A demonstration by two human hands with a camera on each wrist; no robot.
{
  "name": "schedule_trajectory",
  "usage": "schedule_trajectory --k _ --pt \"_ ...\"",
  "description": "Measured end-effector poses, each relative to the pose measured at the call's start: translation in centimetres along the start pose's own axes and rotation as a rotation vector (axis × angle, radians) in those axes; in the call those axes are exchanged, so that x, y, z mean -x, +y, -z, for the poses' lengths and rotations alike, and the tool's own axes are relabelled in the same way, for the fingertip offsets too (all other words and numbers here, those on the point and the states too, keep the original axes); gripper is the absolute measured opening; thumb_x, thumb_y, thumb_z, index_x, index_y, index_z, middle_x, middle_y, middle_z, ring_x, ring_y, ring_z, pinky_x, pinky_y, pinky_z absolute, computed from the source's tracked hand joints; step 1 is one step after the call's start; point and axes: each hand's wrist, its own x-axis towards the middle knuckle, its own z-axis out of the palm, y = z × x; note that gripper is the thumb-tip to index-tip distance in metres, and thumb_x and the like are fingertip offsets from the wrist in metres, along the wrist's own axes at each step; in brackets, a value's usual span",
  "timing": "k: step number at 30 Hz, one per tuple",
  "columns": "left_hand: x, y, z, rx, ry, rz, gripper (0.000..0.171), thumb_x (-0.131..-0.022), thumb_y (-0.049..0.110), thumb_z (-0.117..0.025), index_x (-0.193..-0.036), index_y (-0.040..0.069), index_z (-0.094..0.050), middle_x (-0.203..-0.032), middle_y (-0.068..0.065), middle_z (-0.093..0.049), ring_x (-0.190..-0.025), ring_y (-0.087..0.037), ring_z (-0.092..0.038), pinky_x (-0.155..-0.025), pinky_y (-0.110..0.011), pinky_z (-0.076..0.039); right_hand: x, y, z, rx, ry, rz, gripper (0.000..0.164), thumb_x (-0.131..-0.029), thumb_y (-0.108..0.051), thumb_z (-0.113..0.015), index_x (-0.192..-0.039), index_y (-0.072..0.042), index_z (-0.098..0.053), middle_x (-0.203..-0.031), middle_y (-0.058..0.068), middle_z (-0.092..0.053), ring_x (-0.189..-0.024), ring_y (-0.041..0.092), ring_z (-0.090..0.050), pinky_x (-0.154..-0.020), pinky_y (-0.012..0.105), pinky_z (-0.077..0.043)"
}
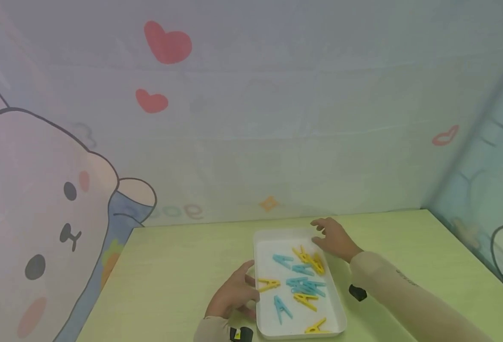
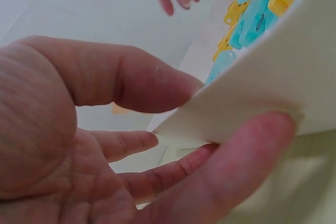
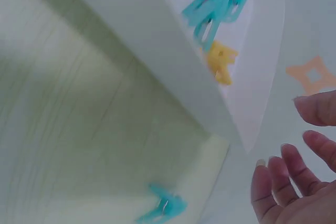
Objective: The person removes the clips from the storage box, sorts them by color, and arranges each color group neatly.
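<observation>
A white tray (image 1: 299,332) holds several yellow and teal clothespins, such as a yellow clothespin (image 1: 269,284) by its left wall and a teal clothespin (image 1: 282,308) nearer the front. At that left wall is my left hand (image 1: 236,289); in the left wrist view, its thumb and fingers hold the tray's edge. My right hand (image 1: 334,239) hovers by the tray's far right corner, fingers apart and loosely bent, with nothing in it. Outside the tray, the right wrist view shows another teal clothespin (image 3: 164,205) on the table.
A pale green-yellow table (image 1: 161,280) extends to both sides of the tray. Behind it hangs a light cloth backdrop (image 1: 298,104) with printed hearts and a cartoon bear. The side cloth (image 1: 491,166) borders the table on the right.
</observation>
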Motion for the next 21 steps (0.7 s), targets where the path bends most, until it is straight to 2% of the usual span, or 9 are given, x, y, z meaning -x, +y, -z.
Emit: schedule_trajectory --k 6,12,17,21 --pt "0.0 -0.2 0.1 0.019 0.007 0.007 0.102 -0.071 -0.015 -0.064 -0.159 0.009 -0.016 -0.119 -0.025 -0.048 -0.08 -0.032 -0.063 -0.051 -0.044 -0.059 -0.4 -3.1 -1.6 -0.015 -0.018 0.056 0.041 -0.093 -0.007 -0.064 -0.131 0.005 -0.057 -0.119 0.022 -0.057 -0.106 0.038 -0.056 -0.091 0.053 -0.05" --pt "0.0 -0.3 0.2 0.034 0.001 -0.004 0.107 -0.069 -0.015 -0.063 -0.16 0.012 -0.012 -0.119 -0.024 -0.048 -0.077 -0.032 -0.064 -0.049 -0.045 -0.059 -0.6 -5.4 -3.0 -0.031 -0.118 0.02 0.042 -0.094 -0.009 -0.066 -0.134 -0.001 -0.057 -0.124 0.018 -0.056 -0.112 0.036 -0.054 -0.096 0.052 -0.048" --pt "0.1 -0.3 0.3 0.031 -0.019 -0.021 0.108 -0.068 -0.014 -0.063 -0.16 0.011 -0.011 -0.119 -0.025 -0.048 -0.077 -0.032 -0.064 -0.05 -0.046 -0.059 -0.9 -6.7 -3.8 0.083 -0.167 0.008 0.038 -0.093 -0.012 -0.067 -0.13 -0.006 -0.061 -0.117 0.012 -0.061 -0.105 0.029 -0.058 -0.092 0.048 -0.051" --pt "0.1 -0.1 0.3 0.017 -0.031 -0.03 0.108 -0.068 -0.013 -0.062 -0.16 0.011 -0.01 -0.121 -0.026 -0.048 -0.077 -0.032 -0.064 -0.051 -0.046 -0.059 -1.1 -7.4 -3.8 0.16 -0.241 0.046 0.034 -0.092 -0.009 -0.068 -0.124 -0.002 -0.064 -0.118 0.014 -0.062 -0.105 0.03 -0.06 -0.092 0.047 -0.051"
